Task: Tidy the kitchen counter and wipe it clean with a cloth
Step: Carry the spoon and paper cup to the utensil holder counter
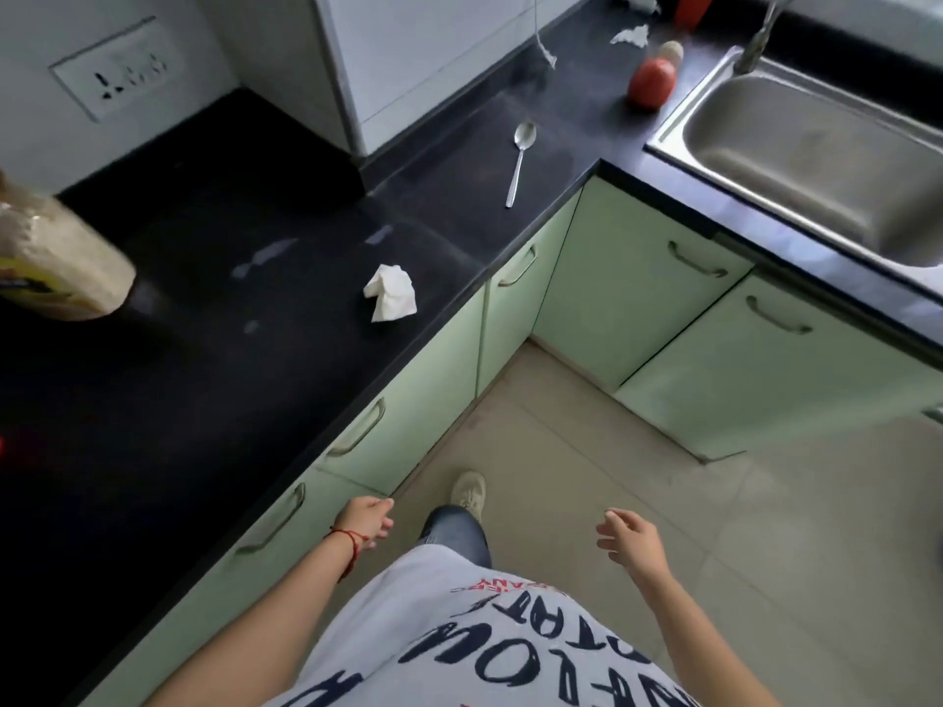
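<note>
Dark bench [214,380] untidied, spoon [520,160] and crumpled tissue [390,293] lying unwiped; left hand [363,520] and right hand [630,540] low, grips apart, empty.

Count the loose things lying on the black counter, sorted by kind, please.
Crumpled white paper tissues: 2
Metal spoon: 1
Round red fruit: 1
Pale round item behind the fruit: 1
Clear plastic bag of pale grains: 1
Total: 6

Beige tiled floor [587,451], pale green cabinets [638,298] (curved metal handles), grey wall [61,28] with socket plate [117,68].
</note>
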Available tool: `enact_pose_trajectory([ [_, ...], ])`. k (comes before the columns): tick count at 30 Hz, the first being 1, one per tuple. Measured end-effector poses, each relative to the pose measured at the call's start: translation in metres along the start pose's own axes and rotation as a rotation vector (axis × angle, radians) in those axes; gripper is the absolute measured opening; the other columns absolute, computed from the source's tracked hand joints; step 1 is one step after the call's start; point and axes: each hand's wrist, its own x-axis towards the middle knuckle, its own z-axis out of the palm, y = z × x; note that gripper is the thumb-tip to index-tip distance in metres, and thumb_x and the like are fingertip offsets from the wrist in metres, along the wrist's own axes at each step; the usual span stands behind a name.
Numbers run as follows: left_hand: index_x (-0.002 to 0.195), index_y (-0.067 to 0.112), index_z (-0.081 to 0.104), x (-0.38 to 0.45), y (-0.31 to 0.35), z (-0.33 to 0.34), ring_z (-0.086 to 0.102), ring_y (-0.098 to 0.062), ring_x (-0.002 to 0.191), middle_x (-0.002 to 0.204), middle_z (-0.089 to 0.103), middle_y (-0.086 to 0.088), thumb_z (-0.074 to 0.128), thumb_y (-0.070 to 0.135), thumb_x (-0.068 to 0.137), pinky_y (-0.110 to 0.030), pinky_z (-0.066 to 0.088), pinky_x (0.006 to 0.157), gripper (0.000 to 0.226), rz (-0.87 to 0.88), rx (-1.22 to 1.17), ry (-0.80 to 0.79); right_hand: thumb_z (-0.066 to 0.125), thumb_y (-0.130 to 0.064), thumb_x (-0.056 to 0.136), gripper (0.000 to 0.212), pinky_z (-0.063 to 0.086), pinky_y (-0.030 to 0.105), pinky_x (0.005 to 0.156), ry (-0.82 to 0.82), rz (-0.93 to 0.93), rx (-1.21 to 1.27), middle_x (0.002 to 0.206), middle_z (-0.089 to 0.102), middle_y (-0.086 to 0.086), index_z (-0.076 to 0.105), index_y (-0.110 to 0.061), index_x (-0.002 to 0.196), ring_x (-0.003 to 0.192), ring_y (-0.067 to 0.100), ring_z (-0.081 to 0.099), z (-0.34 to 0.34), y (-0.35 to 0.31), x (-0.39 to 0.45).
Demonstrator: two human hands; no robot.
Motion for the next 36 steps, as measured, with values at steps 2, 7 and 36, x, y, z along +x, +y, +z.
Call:
enact_pose_trajectory([
  [2,0.083,0.01,0.055,0.012,0.035,0.004,0.052,-0.014,0.06,0.069,0.057,-0.002,0.045,0.022,0.093,-0.022,0.036,0.053,0.018,0.011,-0.004,-0.024,0.047,-0.012,0.092,0.011,0.04,0.028,0.057,0.022,0.015,0.013,0.085,0.062,0.014,0.057,-0.01,0.098,0.064,0.021,0.058,-0.006,-0.014,0.012],
  [7,0.067,0.015,0.049,0.032,0.135,0.024,0.045,-0.013,0.053,0.065,0.053,-0.002,0.045,0.021,0.093,-0.021,0.031,0.048,0.027,0.073,0.043,-0.111,0.047,-0.011,0.092,0.014,0.039,0.027,0.057,0.095,0.049,0.077,0.078,0.061,0.01,0.059,-0.008,0.101,0.061,0.022,0.056,-0.021,-0.045,0.041],
  [36,0.117,0.0,0.056,0.046,0.255,0.112,0.054,-0.017,0.064,0.098,0.064,-0.019,0.046,0.022,0.094,-0.024,0.039,0.059,0.033,-0.371,-0.701,0.236,0.057,-0.017,0.089,0.019,0.044,0.004,0.069,-0.451,-0.812,-0.402,0.093,0.067,0.002,0.066,-0.014,0.105,0.074,0.001,0.061,-0.002,-0.493,0.228],
])
